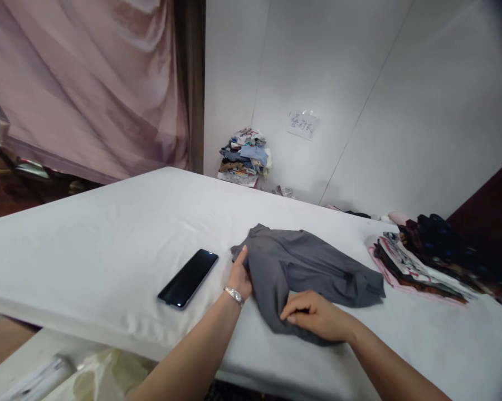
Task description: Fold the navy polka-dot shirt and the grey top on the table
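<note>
A grey garment [305, 267] lies crumpled on the white table [87, 245]. My left hand [239, 275], with a metal watch on the wrist, grips the garment's left edge, thumb up and the other fingers tucked behind the cloth. My right hand [313, 314] rests on the garment's near edge, fingers curled and pinching a fold of the fabric. A black phone [188, 278] lies face up on the table, just left of my left hand.
A pile of folded dark and patterned clothes [426, 262] sits at the table's right. Another heap of mixed clothes [244, 156] stands on the floor by the white wall, under a paper note [303, 123]. A pink curtain [79, 83] hangs at the left.
</note>
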`<state>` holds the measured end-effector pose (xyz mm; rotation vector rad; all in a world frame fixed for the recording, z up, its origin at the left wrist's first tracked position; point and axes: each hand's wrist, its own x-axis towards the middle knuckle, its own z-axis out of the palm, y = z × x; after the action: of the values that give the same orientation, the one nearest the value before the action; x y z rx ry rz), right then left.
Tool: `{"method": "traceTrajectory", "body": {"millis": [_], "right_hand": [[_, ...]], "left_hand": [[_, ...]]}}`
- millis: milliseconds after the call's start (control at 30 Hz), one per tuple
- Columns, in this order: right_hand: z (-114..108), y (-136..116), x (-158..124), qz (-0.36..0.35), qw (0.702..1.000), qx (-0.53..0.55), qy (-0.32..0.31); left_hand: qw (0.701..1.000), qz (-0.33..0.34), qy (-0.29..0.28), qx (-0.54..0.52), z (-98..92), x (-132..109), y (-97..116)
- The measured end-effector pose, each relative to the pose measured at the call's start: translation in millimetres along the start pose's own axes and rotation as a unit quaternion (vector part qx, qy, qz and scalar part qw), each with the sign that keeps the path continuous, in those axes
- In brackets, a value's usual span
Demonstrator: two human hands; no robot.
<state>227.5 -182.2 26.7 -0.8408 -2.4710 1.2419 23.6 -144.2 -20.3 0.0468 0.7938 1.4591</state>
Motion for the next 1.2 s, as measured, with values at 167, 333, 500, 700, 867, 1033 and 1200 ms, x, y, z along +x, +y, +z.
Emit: {"method": "traceTrajectory", "body": {"millis": [167,333,500,700,867,1033,1200], "right_hand": [[-11.4,-1.8,13.8,0.039,0.999,0.009,-0.020],[-72.0,39.0,65.0,0.091,0.986,-0.011,0.138],[-103.5,70.2,142.3,0.129,0.973,-0.060,0.181],[-92.3,89.4,210.0,0.175,0.970,-0.120,0.116],[-84.8,95.6,222.5,0.185,0.967,-0.166,0.058],[-121.1,89.1,191.3,0.174,0.959,-0.179,0.136],[-182.6,67.2,124.2,0.135,0.933,-0.146,0.300]], "left_hand": [[0.997,-0.048,0.055,0.007,3.3,-0.9,-2.9],[0.995,0.019,0.096,0.010,0.9,6.4,-9.0],[0.993,0.035,0.107,0.027,1.0,5.6,-11.5],[0.993,0.052,0.102,0.034,-0.9,4.7,-12.3],[0.994,0.075,0.069,0.047,-4.4,6.5,-14.9],[0.990,0.100,0.022,0.093,-6.7,8.2,-16.4],[0.972,0.132,-0.018,0.192,-6.9,8.4,-15.6]]}}
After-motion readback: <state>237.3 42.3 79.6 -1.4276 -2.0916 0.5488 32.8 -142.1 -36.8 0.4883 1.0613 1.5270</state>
